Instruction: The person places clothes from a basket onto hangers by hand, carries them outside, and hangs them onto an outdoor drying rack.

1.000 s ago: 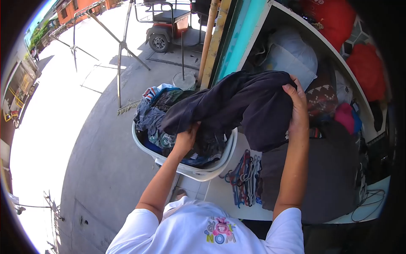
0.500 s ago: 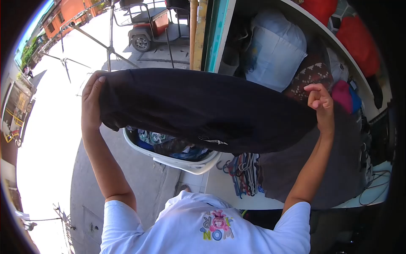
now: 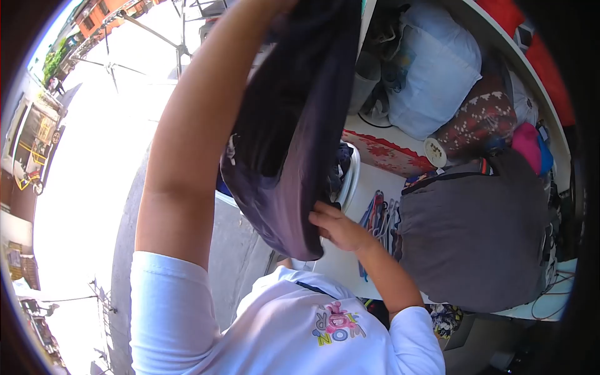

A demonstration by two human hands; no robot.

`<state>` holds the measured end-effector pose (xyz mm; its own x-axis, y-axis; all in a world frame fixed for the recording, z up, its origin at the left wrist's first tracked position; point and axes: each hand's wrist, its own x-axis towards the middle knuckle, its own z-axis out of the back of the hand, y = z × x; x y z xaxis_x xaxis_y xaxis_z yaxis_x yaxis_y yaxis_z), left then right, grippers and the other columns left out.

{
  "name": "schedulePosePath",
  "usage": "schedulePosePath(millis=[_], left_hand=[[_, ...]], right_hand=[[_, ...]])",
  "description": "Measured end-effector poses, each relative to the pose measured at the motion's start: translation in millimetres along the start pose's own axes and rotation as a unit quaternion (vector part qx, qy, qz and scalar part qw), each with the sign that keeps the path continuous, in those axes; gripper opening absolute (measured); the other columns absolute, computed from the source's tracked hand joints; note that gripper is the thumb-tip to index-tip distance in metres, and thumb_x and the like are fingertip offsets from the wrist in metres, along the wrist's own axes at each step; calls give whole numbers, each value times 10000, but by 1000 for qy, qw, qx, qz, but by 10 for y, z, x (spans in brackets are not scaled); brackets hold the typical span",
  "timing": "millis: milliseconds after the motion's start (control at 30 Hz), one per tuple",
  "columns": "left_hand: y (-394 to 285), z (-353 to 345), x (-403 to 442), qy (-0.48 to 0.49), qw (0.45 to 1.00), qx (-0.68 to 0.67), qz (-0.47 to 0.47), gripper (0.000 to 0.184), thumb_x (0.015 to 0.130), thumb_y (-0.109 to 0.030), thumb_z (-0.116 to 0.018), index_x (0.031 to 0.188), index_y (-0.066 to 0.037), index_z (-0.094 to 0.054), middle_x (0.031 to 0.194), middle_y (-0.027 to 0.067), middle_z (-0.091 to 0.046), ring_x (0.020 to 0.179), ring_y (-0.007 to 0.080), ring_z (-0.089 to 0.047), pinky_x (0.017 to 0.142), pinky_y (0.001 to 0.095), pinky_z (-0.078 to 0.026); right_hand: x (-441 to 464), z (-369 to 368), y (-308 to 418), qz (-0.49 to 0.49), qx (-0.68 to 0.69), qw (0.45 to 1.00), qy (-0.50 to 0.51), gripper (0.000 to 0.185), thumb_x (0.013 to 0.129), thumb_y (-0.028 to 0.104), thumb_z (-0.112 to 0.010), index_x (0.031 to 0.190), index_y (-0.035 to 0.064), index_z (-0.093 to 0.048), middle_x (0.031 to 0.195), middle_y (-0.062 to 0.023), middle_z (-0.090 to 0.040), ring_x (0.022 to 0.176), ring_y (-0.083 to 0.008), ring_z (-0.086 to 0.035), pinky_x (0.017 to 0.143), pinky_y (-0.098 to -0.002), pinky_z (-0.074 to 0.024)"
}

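Observation:
A dark garment [image 3: 300,137] hangs stretched from top to bottom in front of me. My left arm reaches up to its upper end; my left hand [image 3: 281,5] is mostly cut off by the top edge, its fingers hidden. My right hand [image 3: 337,226] pinches the garment's lower right edge. Behind the cloth, a white laundry basket [image 3: 354,172] shows only in part, with dark clothes inside. Several hangers [image 3: 378,215] lie on the white table [image 3: 347,265], right of my right hand.
A dark grey folded cloth pile [image 3: 472,234] covers the table's right part. Behind it are a white cup [image 3: 434,152], a patterned bundle [image 3: 484,119], a pale blue bag [image 3: 431,72] and a pink item [image 3: 527,147]. Metal poles [image 3: 150,37] stand outside at the upper left.
The garment has turned from stretched sideways to hanging upright. My left hand has risen to the top edge, while my right hand has come down and left to its lower edge.

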<state>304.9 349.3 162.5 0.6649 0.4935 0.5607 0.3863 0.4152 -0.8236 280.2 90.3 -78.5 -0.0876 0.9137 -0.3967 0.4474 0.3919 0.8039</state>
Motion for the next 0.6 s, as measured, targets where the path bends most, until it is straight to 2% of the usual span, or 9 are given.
schedulePosePath(millis=[67, 100, 133, 200, 267, 367, 467, 533, 600], left_hand=[[656, -443, -7, 185, 933, 303, 57, 533, 805, -333, -609, 1199, -1, -473, 1129, 192, -550, 1022, 255, -559, 895, 380, -436], [775, -547, -224, 261, 864, 419, 99, 756, 758, -422, -637, 1291, 18, -330, 1260, 215, -432, 1180, 326, -417, 982, 369, -335], [1160, -601, -383, 279, 839, 462, 64, 728, 768, -377, -636, 1296, 18, -328, 1284, 208, -405, 1202, 354, -386, 985, 369, -331], [1605, -526, -839, 237, 900, 362, -53, 508, 783, -233, -633, 1210, -30, -445, 1205, 180, -459, 1106, 327, -467, 912, 359, -389], [1693, -466, -1311, 189, 931, 311, -30, 285, 794, -169, -584, 1039, -28, -544, 994, 170, -550, 903, 317, -563, 767, 379, -448], [1477, -418, -2186, 128, 899, 412, 80, 115, 820, -133, -545, 909, -61, -538, 845, 85, -555, 810, 248, -589, 670, 353, -460], [1594, -293, -2939, 101, 824, 543, 129, 181, 748, -76, -604, 912, -80, -526, 986, 96, -515, 964, 265, -526, 788, 360, -415], [1561, -320, -3201, 76, 800, 578, 142, 232, 720, -65, -622, 926, -86, -518, 1060, 105, -477, 1028, 282, -478, 837, 378, -381], [1574, -376, -3386, 47, 772, 614, 154, 284, 692, -54, -641, 941, -92, -509, 1135, 115, -438, 1091, 299, -429, 886, 395, -347]], right_hand=[[274, 13, -574, -1, 57, 989, 135, 418, 908, 181, -444, 1297, 48, -368, 1239, -63, -476, 1064, -161, -514, 932, -317, -381], [242, -55, -706, -48, -43, 992, 107, 417, 914, 206, -441, 1286, 31, -371, 1264, -78, -452, 1105, -185, -484, 958, -329, -359], [192, -97, -912, 18, -146, 983, 106, 437, 908, 236, -450, 1276, 13, -370, 1287, -119, -430, 1181, -245, -426, 993, -341, -322], [84, 122, -1387, 58, -439, 895, 50, 517, 862, 216, -507, 1302, 10, -331, 1292, -164, -414, 1248, -289, -351, 1000, -368, -317], [-120, 558, -1849, 34, -494, 866, -70, 519, 823, 214, -542, 1279, 33, -373, 1282, -186, -418, 1211, -315, -388, 986, -372, -335], [-541, 1426, -2609, -24, -380, 882, -275, 320, 808, 218, -553, 1085, 59, -532, 1084, -163, -562, 1002, -321, -537, 855, -383, -426], [-969, 1990, -3218, -25, -295, 827, -478, 187, 818, 129, -542, 965, 18, -572, 858, -128, -631, 826, -261, -610, 725, -335, -468], [-1145, 2126, -3181, -101, -296, 816, -486, 213, 807, 114, -549, 1005, 38, -563, 965, -129, -606, 905, -278, -583, 773, -353, -455], [-1197, 2284, -3213, -117, -352, 723, -582, 276, 801, 114, -558, 1070, 56, -535, 1114, -133, -538, 1017, -305, -521, 842, -378, -427]])
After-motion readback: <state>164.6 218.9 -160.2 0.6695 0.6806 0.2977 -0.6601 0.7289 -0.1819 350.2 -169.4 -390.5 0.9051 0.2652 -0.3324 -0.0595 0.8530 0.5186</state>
